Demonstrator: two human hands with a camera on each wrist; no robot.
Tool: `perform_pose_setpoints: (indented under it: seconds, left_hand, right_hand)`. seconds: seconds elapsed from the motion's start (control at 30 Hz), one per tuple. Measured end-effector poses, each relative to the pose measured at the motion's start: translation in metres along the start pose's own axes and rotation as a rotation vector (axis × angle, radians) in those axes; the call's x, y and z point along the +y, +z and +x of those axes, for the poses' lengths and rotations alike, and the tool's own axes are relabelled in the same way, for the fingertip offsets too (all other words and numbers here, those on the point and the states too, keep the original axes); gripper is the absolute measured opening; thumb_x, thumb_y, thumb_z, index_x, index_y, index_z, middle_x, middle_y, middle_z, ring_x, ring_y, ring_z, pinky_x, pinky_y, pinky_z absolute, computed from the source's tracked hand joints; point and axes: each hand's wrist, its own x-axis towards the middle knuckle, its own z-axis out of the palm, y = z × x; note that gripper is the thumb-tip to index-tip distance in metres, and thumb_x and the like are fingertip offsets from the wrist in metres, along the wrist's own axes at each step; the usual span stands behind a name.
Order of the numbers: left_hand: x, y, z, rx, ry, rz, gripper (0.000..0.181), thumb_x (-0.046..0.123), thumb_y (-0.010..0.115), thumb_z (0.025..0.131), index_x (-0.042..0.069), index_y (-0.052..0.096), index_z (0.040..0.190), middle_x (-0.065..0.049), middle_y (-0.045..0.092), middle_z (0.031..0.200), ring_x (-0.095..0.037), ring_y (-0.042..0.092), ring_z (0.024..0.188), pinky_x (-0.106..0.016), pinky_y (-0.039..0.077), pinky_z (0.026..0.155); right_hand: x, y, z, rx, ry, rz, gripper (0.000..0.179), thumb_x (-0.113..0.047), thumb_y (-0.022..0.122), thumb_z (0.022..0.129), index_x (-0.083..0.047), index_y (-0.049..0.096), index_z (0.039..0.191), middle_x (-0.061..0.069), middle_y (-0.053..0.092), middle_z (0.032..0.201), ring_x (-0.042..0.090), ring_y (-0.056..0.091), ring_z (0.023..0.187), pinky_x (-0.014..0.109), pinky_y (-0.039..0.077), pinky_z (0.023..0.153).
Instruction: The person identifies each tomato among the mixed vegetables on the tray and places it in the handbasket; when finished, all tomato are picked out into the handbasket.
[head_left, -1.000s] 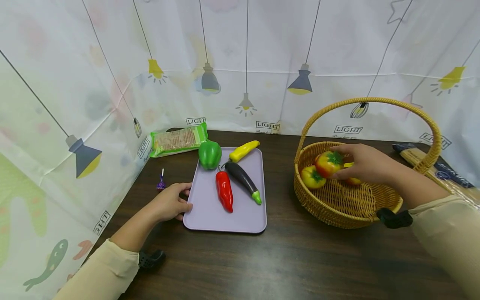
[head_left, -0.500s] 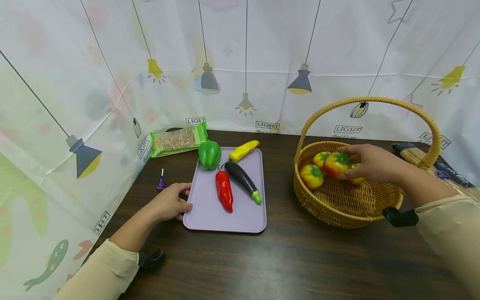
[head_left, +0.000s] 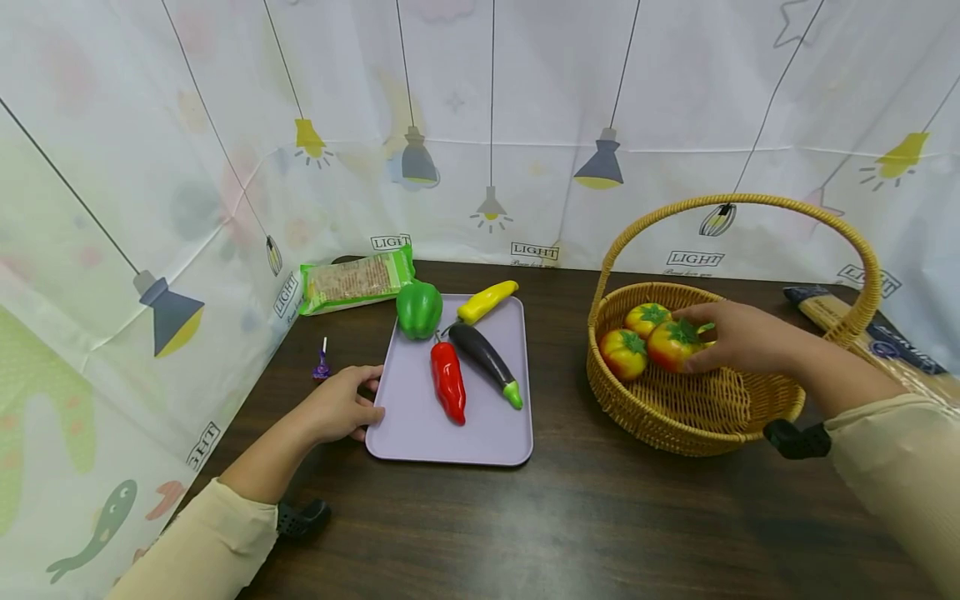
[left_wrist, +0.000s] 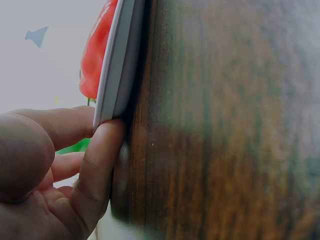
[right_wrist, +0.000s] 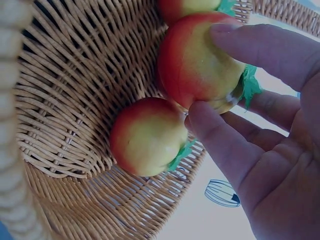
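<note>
My right hand (head_left: 738,335) reaches into a wicker basket (head_left: 637,417). It pinches a red-and-yellow toy tomato (head_left: 672,346) between thumb and fingers, as the right wrist view shows. Other such tomatoes lie around it, one at the near left (head_left: 623,355), one behind (head_left: 647,318) and another (right_wrist: 147,137) below the fingers in that wrist view. My left hand (head_left: 342,406) grips the left edge of a pale purple tray (head_left: 412,433); in the left wrist view the rim sits between thumb and fingers. On the tray lie a green bell pepper (head_left: 420,309), red pepper (head_left: 448,382), eggplant (head_left: 482,357) and yellow pepper (head_left: 487,302).
Beyond the tray lies a green-edged food packet (head_left: 356,279), and left of it a purple-wrapped lollipop (head_left: 322,365). The basket's tall handle (head_left: 738,200) arches over the right forearm area. A long packet (head_left: 877,333) lies right of the basket. Printed cloth (head_left: 450,83) hangs behind.
My right hand has shifted right and then down with the tomato, bringing it lower in the basket beside the others. The left hand and tray stay still.
</note>
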Motion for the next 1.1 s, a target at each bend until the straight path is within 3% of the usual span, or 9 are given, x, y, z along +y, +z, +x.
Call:
perform_pose_setpoints:
  seconds: [0.4,0.8,1.1]
  left_hand:
    - [0.0010,0.0000,0.0008,-0.009,0.005,-0.015,0.072,-0.004,0.070,0.093,-0.006,0.033,0.155,-0.022,0.048,0.134,-0.022,0.066,0.089,-0.038,0.061,0.060]
    - [0.0030,0.0026,0.0013,-0.016,0.004,-0.015,0.072,-0.003,0.070,0.093,-0.005,0.033,0.155,-0.022,0.048,0.134,-0.022,0.066,0.090,-0.038,0.061,0.061]
    - [0.0068,0.0036,-0.0004,-0.009,0.019,-0.015,0.072,-0.004,0.070,0.093,-0.007,0.033,0.155,-0.023,0.047,0.133,-0.023,0.066,0.092,-0.038,0.061,0.061]
  right_hand:
    - [0.0008,0.0026,0.0043,-0.016,0.003,-0.005,0.079,-0.032,0.081,0.087,0.007,0.047,0.147,0.036,0.047,0.141,0.050,0.053,0.120,0.066,0.047,0.095]
    - [-0.0030,0.0062,0.0025,-0.047,-0.003,-0.090,0.079,-0.032,0.085,0.083,0.010,0.051,0.141,0.035,0.052,0.137,0.050,0.057,0.115,0.063,0.049,0.093]
    - [-0.0015,0.0083,0.0013,-0.088,0.017,-0.067,0.080,-0.034,0.085,0.082,0.011,0.053,0.139,0.031,0.057,0.130,0.047,0.056,0.116,0.065,0.047,0.095]
